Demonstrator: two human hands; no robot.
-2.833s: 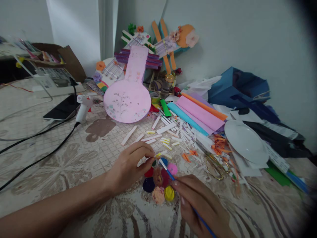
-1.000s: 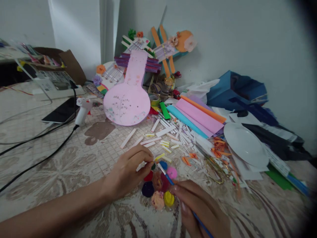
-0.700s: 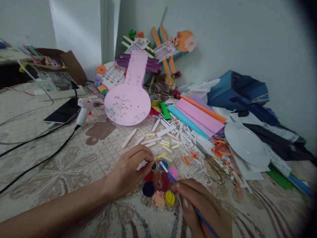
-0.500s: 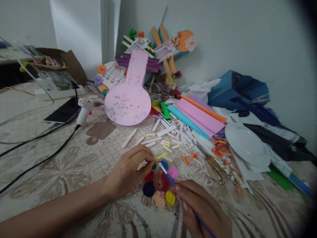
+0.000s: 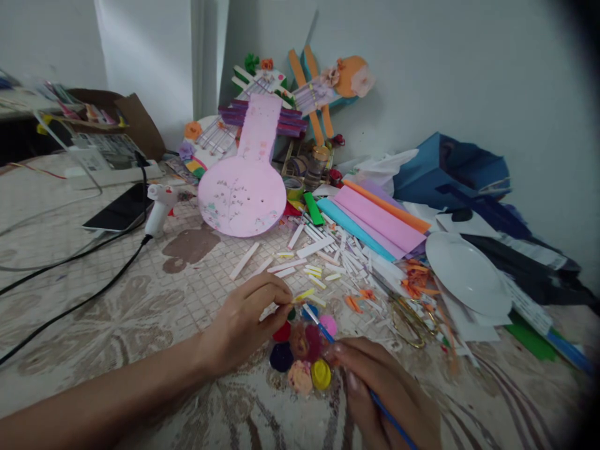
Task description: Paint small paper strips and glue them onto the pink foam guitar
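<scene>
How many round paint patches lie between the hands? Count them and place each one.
9 visible: green and blue farthest; red, brown, maroon and pink across the middle; navy, peach and yellow nearest. The left hand's fingers may hide more.

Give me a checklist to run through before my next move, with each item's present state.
1. Right hand gripping the paintbrush: ok.
2. Left hand with thumb and forefinger pinched: ok.
3. Paint loaded on the bristles: cannot tell, too small to see.
4. Yellow paint in view, not hidden by a hand: ok.
5. Yellow strip well away from the paints: not ok, it lies close by.
6. Glue gun apart from both hands: ok.
</scene>
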